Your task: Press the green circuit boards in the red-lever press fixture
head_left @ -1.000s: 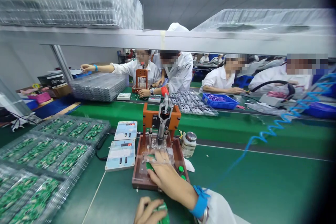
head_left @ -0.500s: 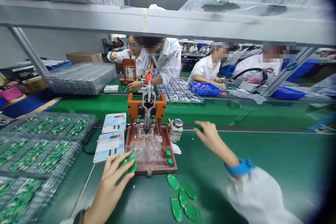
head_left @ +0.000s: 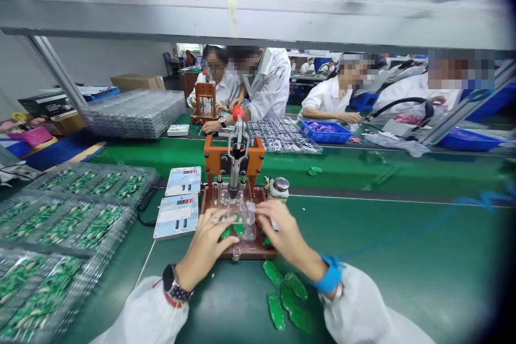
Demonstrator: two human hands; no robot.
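Note:
A brown test jig (head_left: 236, 201) with an orange upright and a red-knobbed lever stands in front of me. Both hands rest on its clear plate. My left hand (head_left: 207, 239) presses a green circuit board (head_left: 231, 226) into the jig with curled fingers. My right hand (head_left: 278, 228) lies at the right side of the plate, fingers bent over it; whether it holds anything is hidden. Several loose green boards (head_left: 286, 301) lie on the mat just before the jig.
Clear trays of green boards (head_left: 60, 226) fill the left side. Two small meter boxes (head_left: 179, 207) sit left of the jig, a small jar (head_left: 280, 187) to its right. A green conveyor belt (head_left: 363, 169) runs behind; several people in white coats work across it.
My left hand carried the green board from the jig's left edge onto its plate. My right hand came back from the far right by the belt to the jig.

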